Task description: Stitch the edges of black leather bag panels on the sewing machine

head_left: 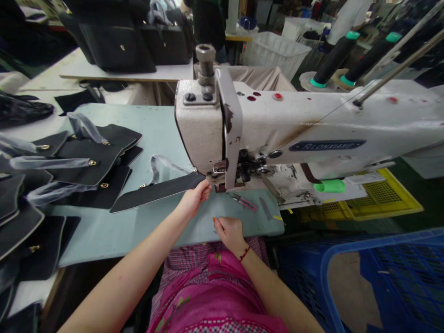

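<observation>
A black bag panel (156, 190) with a pale edge lies on the sewing table, its right end beside the needle area of the white sewing machine (199, 125). A plastic-wrapped handle (163, 162) is attached along its far side by metal fittings. My left hand (197, 198) is closed on the panel's right end, just under the machine head. Closer to my lap, my right hand (229, 232) is closed over the table. A bit of orange shows at its fingertips, too small to name. Pink thread snips (244, 202) lie just beyond it.
More black panels (86, 162) with wrapped handles are piled at the left. Black bags (121, 46) stand on a board behind. Thread cones (335, 60) rise behind the machine. A blue basket (328, 263) and a yellow crate (391, 199) are at the right. Other people stand farther back.
</observation>
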`<action>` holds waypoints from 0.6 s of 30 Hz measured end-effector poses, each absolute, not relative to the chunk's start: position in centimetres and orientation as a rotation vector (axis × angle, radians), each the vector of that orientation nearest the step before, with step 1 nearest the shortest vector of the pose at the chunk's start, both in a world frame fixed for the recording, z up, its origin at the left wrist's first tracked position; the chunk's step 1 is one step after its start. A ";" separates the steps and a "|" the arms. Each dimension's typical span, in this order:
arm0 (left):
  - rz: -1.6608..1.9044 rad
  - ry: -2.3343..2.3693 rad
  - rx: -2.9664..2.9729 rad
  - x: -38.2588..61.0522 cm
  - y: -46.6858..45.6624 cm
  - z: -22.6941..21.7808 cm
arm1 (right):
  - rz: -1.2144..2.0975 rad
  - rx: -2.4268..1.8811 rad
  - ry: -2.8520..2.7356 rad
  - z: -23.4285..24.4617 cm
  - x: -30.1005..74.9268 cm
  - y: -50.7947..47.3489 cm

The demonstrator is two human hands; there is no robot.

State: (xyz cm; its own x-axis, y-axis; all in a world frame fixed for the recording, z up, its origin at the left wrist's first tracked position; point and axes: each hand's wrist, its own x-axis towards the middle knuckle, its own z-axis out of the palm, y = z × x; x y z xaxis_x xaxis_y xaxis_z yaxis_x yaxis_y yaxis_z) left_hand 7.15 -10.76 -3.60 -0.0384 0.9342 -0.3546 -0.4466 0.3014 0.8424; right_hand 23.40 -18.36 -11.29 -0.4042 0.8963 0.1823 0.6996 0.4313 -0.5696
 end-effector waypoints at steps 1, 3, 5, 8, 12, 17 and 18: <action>1.224 1.099 0.568 7.3 -10.8 -3.6 | 0.565 -1.345 -2.228 -11.2 23.4 -18.3; 1.243 1.099 0.553 7.6 -11.1 -3.7 | 0.564 -1.344 -2.231 -11.1 23.4 -18.3; 1.273 1.101 0.534 8.1 -11.3 -3.8 | 0.569 -1.342 -2.234 -11.1 23.5 -18.3; 1.336 1.118 0.496 9.0 -11.7 -3.9 | 0.590 -1.340 -2.238 -11.1 23.5 -18.3; 1.404 1.151 0.440 10.1 -12.0 -3.5 | 0.640 -1.344 -2.227 -11.2 23.6 -18.3; 1.458 1.160 0.395 10.8 -11.9 -2.9 | 0.760 -1.358 -2.165 -10.9 23.5 -18.3; 1.457 1.157 0.393 10.9 -11.9 -2.9 | 0.794 -1.364 -2.142 -10.8 23.5 -18.3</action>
